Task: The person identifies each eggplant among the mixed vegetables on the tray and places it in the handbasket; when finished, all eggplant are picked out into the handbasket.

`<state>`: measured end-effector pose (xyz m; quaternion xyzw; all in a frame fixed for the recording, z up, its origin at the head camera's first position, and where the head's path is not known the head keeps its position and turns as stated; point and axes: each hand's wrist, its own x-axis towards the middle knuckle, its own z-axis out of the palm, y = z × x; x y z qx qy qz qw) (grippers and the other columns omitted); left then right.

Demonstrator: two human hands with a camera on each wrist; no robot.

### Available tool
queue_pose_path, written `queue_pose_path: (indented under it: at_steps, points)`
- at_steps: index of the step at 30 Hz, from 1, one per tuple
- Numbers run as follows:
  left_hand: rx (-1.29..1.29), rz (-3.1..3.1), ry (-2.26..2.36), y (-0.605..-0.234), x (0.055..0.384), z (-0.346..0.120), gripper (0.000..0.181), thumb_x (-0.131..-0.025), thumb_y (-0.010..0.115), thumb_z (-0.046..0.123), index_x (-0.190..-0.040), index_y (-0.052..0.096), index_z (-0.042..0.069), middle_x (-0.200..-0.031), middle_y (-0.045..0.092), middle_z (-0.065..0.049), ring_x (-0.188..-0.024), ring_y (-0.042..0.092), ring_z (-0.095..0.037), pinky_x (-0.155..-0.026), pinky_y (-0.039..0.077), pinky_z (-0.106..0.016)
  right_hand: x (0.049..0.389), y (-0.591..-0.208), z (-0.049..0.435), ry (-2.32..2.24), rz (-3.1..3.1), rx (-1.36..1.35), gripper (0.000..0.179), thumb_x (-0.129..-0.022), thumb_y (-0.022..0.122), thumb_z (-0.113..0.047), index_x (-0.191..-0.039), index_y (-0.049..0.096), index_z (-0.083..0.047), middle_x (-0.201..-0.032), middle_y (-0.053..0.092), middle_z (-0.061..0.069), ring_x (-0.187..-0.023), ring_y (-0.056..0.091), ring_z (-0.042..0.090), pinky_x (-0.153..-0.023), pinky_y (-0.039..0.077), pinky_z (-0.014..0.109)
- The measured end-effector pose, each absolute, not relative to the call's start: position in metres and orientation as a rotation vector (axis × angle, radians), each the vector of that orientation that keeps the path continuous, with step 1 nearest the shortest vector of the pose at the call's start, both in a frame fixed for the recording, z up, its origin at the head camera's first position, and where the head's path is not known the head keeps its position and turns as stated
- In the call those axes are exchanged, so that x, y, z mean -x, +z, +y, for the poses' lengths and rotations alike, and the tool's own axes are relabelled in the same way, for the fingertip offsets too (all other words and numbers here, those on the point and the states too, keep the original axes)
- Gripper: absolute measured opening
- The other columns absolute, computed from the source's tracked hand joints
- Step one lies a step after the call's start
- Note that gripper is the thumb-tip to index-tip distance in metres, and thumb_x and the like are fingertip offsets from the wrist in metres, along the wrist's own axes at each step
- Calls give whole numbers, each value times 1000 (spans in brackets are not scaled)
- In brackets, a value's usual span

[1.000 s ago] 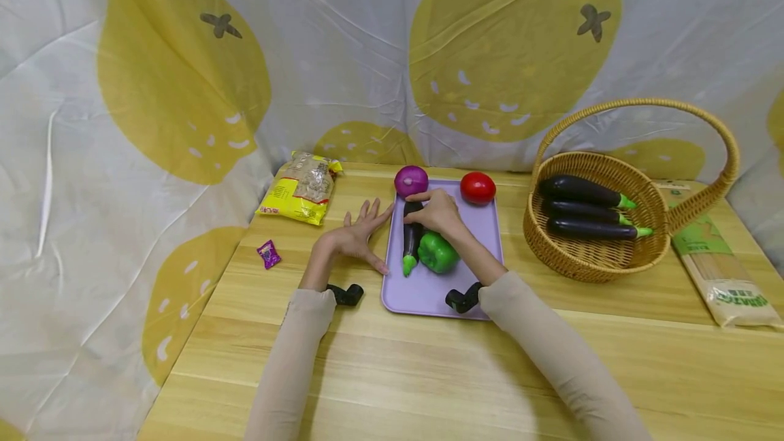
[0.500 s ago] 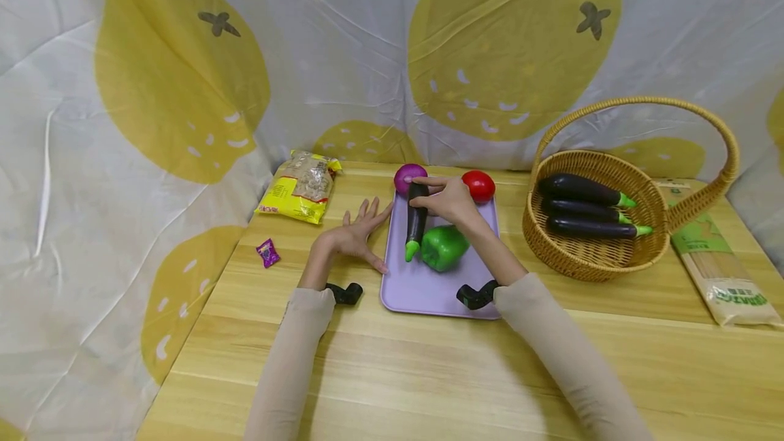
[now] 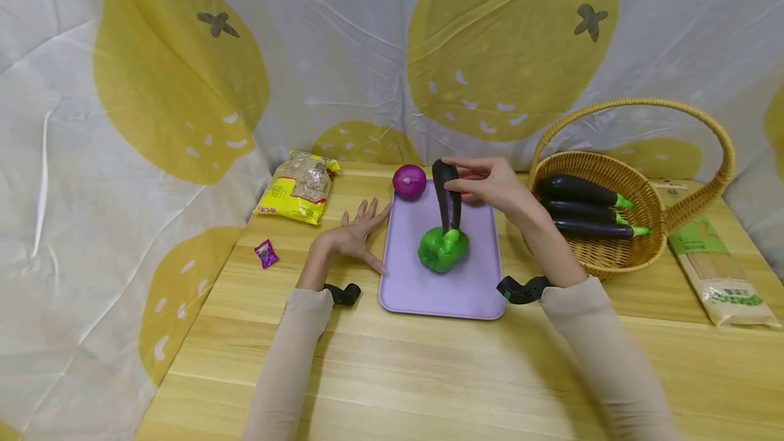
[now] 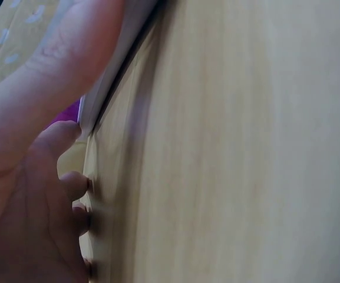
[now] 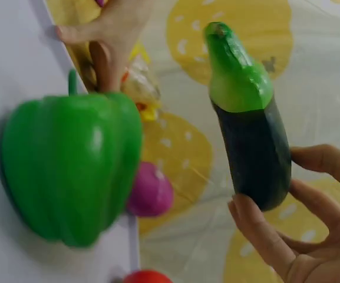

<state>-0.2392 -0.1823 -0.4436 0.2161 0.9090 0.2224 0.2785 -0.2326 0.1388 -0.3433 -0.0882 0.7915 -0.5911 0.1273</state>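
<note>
My right hand pinches an eggplant by its dark, rounded end and holds it up over the purple tray, green stem toward me. In the right wrist view the eggplant hangs clear of a green bell pepper, which lies on the tray. My left hand has its fingers spread, thumb and index fingertip at the tray's left edge. A purple onion sits at the tray's far left corner. The red tomato at the far right is mostly hidden behind my right hand in the head view.
To the right stands a wicker basket with a tall handle, holding several eggplants. A noodle packet lies beyond it. On the left are a yellow food bag and a small purple candy. A lemon-print cloth hangs behind.
My right hand has lifted the eggplant off the tray's left side and carried it rightward, over the bell pepper. The left hand has stayed at the tray's edge.
</note>
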Motion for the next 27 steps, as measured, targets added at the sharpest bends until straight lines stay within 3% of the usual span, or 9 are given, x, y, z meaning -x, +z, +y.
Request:
queue_pose_path:
  at_steps: [5, 9, 15, 17, 19, 22, 24, 26, 27]
  points:
    - [-581, 2439, 600, -443, 239, -183, 141, -72, 94, 46, -167, -9, 27, -170, -29, -15, -156, -32, -35, -123, -22, -66, 231, -334, 176, -1659, 2344, 367, 51, -96, 75, -24, -146, 62, -21, -146, 61, 16, -111, 70, 7, -84, 64, 30]
    - [-577, 2438, 597, -443, 239, -182, 141, -72, 93, 46, -167, -9, 27, -170, -29, -14, -156, -32, -35, -123, -22, -66, 230, -328, 212, -1588, 2426, 374, 52, -97, 74, -28, -147, 60, -22, -146, 62, 16, -111, 68, 0, -84, 62, 26]
    - [-583, 2423, 601, -442, 240, -181, 140, -73, 93, 45, -167, -9, 26, -170, -30, -14, -156, -33, -34, -122, -23, -66, 226, -321, 266, -1363, 2570, 421, 53, -97, 74, -27, -148, 59, -26, -145, 63, 5, -114, 63, -5, -85, 58, 18]
    - [-584, 2419, 603, -441, 239, -181, 141, -73, 93, 45, -167, -9, 26, -170, -30, -14, -156, -34, -34, -122, -23, -66, 225, -319, 280, -1260, 2607, 481, 51, -97, 75, -26, -146, 61, -28, -146, 63, 2, -105, 64, -2, -79, 55, 18]
    - [-584, 2418, 604, -441, 239, -181, 141, -72, 94, 45, -167, -9, 26, -170, -30, -14, -156, -34, -34, -122, -23, -66, 225, -317, 293, -1142, 2639, 561, 50, -96, 76, -24, -144, 63, -28, -147, 61, 0, -83, 59, -1, -66, 50, 20]
    - [-583, 2420, 608, -441, 239, -181, 141, -72, 94, 46, -167, -9, 25, -170, -30, -15, -156, -33, -35, -122, -23, -67, 225, -315, 305, -1001, 2644, 645, 49, -94, 78, -23, -141, 65, -29, -150, 59, -1, -82, 55, -6, -65, 48, 22]
    - [-583, 2422, 611, -441, 239, -181, 142, -71, 94, 45, -167, -8, 25, -170, -30, -15, -156, -33, -35, -122, -23, -67, 226, -316, 312, -920, 2638, 698, 49, -93, 79, -22, -140, 67, -28, -148, 61, -3, -91, 57, -12, -72, 51, 17]
    - [-584, 2423, 611, -441, 239, -181, 142, -71, 94, 45, -167, -8, 25, -170, -29, -15, -156, -32, -36, -122, -22, -67, 228, -318, 317, -879, 2604, 745, 49, -92, 80, -20, -139, 68, -27, -146, 62, -1, -114, 57, -12, -87, 54, 14]
    - [-587, 2424, 610, -441, 239, -181, 142, -71, 94, 45, -167, -8, 24, -170, -29, -16, -156, -32, -36, -122, -22, -67, 230, -320, 320, -865, 2584, 771, 49, -91, 80, -20, -138, 68, -25, -146, 63, 1, -116, 58, -11, -90, 54, 14]
